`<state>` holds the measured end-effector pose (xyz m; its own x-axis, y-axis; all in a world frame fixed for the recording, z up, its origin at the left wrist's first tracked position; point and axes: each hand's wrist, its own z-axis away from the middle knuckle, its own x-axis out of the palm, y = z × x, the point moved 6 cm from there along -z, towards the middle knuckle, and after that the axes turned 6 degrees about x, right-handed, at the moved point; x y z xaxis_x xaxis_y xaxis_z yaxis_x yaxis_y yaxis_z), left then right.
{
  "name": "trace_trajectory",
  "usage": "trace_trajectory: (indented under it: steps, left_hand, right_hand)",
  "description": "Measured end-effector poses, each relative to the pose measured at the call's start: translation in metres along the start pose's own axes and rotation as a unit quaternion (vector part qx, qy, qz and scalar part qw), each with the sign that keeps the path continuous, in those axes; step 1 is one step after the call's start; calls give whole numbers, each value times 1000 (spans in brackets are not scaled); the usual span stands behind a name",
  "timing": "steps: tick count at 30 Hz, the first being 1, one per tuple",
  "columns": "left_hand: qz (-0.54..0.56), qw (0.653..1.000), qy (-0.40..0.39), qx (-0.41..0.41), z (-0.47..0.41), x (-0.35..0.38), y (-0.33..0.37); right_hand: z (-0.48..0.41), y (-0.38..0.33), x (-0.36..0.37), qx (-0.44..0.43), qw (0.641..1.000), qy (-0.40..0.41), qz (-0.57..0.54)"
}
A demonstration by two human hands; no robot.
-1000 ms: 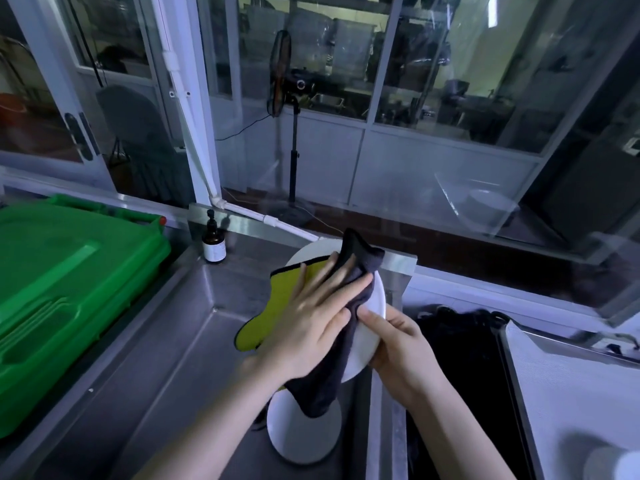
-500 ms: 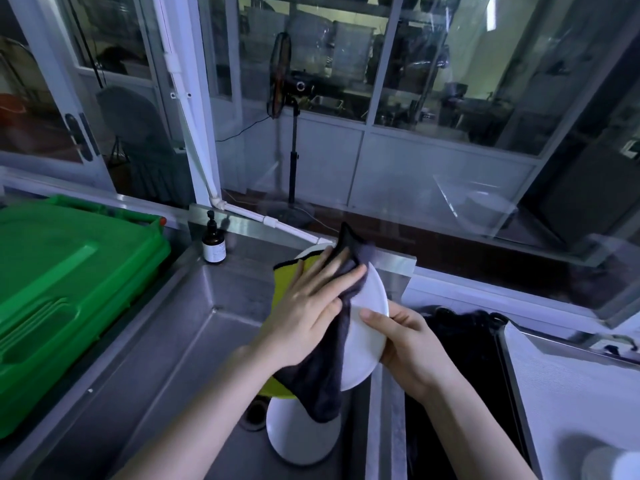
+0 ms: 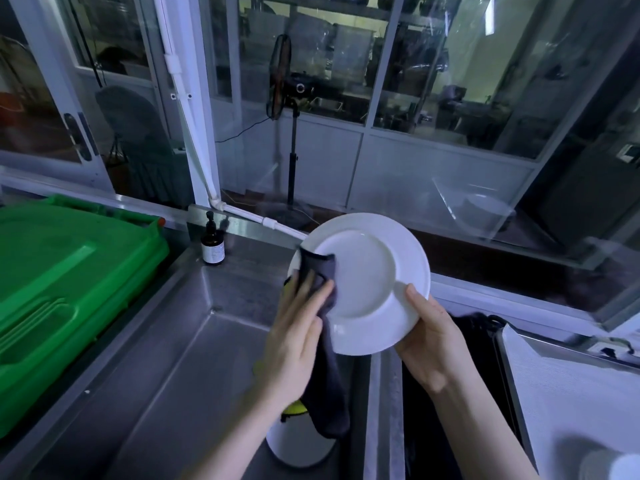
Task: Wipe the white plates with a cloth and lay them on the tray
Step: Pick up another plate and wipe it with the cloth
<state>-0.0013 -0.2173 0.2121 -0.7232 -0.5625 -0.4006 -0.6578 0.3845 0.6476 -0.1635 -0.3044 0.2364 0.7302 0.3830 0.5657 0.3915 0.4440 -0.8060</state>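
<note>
Since 0.5 s back, the white plate (image 3: 363,278) is turning from near edge-on to face the camera, and the cloth (image 3: 327,386) is sliding off its face toward its left rim.

Left hand (image 3: 298,337) is lying flat, fingers straight and close together, pressing the dark cloth onto that rim. The rest of the cloth is hanging down from under the palm.

Right hand (image 3: 429,337) is gripping the plate at its lower right rim, thumb on the face and fingers curled behind.

The plate is being held tilted in the air above the right edge of the sink (image 3: 194,358).

Edges and room: the plate's upper and right rims are standing free, with open air around them above the sink. A second plate (image 3: 298,448) is lying in the sink's near right corner, under the hanging cloth. A yellow patch (image 3: 294,407) is showing just above that plate. It is possibly the cloth's other face, but the view is too poor to say.

Surface and room: the sink's brushed steel floor and left wall are showing. A brown pump bottle (image 3: 212,245) is standing at the sink's far left corner. A green crate (image 3: 69,289) is sitting left of the sink. Right of the sink a dark basin (image 3: 478,341) is showing, then the white tray (image 3: 571,393). Behind the sink a white pipe (image 3: 187,116) is running down a glass partition, and a pedestal fan (image 3: 280,81) is standing beyond the glass.
</note>
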Motion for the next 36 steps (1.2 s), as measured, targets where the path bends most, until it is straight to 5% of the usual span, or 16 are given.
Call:
trace_trajectory:
  steps: [3,5,11,17,23,30,36]
  left_hand:
    - [-83,988,-88,101,-3,22,19]
    - [-79,986,-111,96,-16,24,18]
    - [-63,996,-56,24,-37,-2,-4]
    - [-104,974,-145,139,-19,23,24]
    - [-110,982,-140,60,-49,17,-7]
    - [-98,964,-177,171,-36,31,17]
    - [-158,960,-141,182,-6,28,26]
  right_hand:
    - [-3,14,10,16,1000,-8,8]
    - [-1,27,11,37,999,-10,4]
    - [2,14,5,20,1000,11,4]
    - [2,23,4,21,1000,7,-3]
    - [7,38,4,33,999,3,33]
    - [1,23,2,26,998,8,61]
    - [-3,12,-1,19,1000,8,-5]
